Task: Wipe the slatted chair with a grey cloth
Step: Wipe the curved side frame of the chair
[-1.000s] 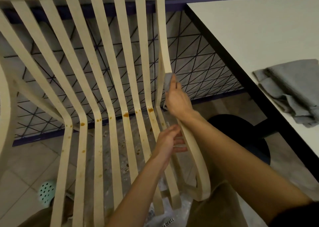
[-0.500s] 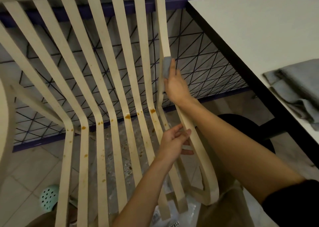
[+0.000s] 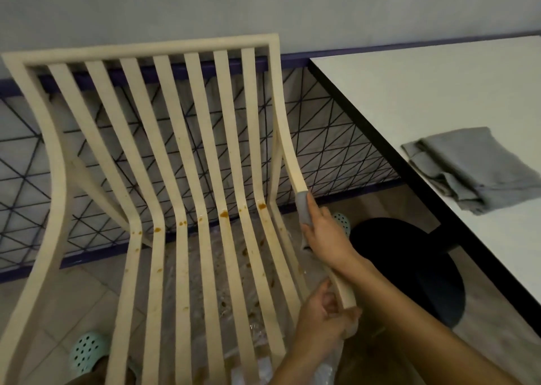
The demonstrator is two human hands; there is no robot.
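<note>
Your right hand (image 3: 325, 238) was closed round the grey cloth (image 3: 303, 209), and the cloth was wrapped over the side rail (image 3: 285, 138) of the slatted chair (image 3: 146, 52), so cloth and rail sat together inside your grip, just where the rail curves from the back toward the seat. The step in hand looked to be the wiping of this outer rail, and it asked for long strokes along the rail's length, not short dabs: up from the grip toward the top bar, then down from it toward the front end, with the cloth lapped round so that the thumb side and the finger side both got cleaned. Your left hand (image 3: 319, 323) was below the grip, at the rail's front end, with its fingers curled (I could not tell whether they held the rail itself or the clear plastic (image 3: 330, 361) hanging under it). If it was on the rail, it was well placed to steady the chair against your pull. The rail above the grip looked fairly clean, so light pressure probably served there. The orange-brown stains (image 3: 224, 214) sat to the left of the grip, on the inner slats at their bend, and would likely need firmer rubbing with a fresh face of the cloth. Folded cloths (image 3: 474, 168) lay on the table (image 3: 409, 92), well apart to the right of the grip, if yours got too dirty.
</note>
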